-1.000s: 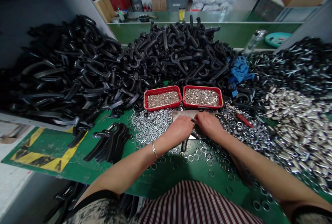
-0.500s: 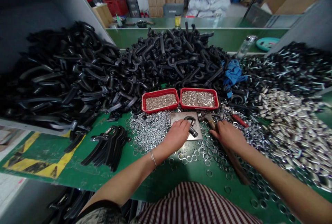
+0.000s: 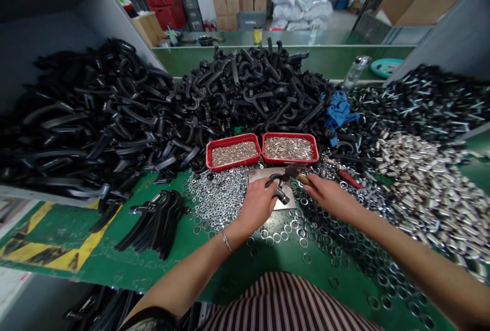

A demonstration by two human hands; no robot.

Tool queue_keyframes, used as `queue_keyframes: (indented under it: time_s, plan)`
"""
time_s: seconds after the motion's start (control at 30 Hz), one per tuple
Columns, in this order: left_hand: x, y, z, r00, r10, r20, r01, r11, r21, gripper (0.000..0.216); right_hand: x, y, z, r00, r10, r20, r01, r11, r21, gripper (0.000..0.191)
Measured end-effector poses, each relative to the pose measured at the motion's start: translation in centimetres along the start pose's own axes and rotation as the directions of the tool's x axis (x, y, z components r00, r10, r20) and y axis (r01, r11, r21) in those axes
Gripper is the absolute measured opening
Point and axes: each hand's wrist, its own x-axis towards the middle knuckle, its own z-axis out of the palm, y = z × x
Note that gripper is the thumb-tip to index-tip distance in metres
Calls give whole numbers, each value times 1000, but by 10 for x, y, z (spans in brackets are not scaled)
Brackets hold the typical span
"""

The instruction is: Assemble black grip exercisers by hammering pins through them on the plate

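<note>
My left hand [image 3: 259, 202] is closed on a black hooked metal part [image 3: 282, 197], holding it on a square steel plate [image 3: 254, 173]. The part's curved jaw faces away from me, and my fingers cover some of it. In my right hand [image 3: 327, 195] is a hammer [image 3: 304, 180], gripped by its wooden handle. The dark hammer head is over the far right of the plate, close to the part's curved end. I cannot tell whether it touches the part.
Behind the plate stand two red trays [image 3: 209, 156] of small metal pins. Loose nuts [image 3: 222, 193] and rings [image 3: 306, 258] surround the plate. Black parts [image 3: 237, 86] are heaped beyond, with silver cylinders [image 3: 432, 183] on the right. Several black handles [image 3: 158, 221] lie left; a red-handled tool [image 3: 350, 179] lies right.
My right hand has lifted the hammer off the table and moved it left over the plate. My left hand remains on the black part. The whole view has shifted slightly.
</note>
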Motion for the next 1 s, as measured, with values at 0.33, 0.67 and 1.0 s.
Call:
queue_keyframes:
  time_s: [0.33,0.67,1.0]
  plan:
    - [2,0,6,991,-128,-27,123,983,-136,84,-9,4,17,992,97,83,-104,991,88,29]
    - [23,-19,-23,956,-287,66,276,796,-539,61,-33,87,-8,919,243,-311,-304,938,-167,36]
    - [0,3,1,974,-229,8,228,971,-77,57,-17,120,-40,886,387,-257,-460,801,-383,30]
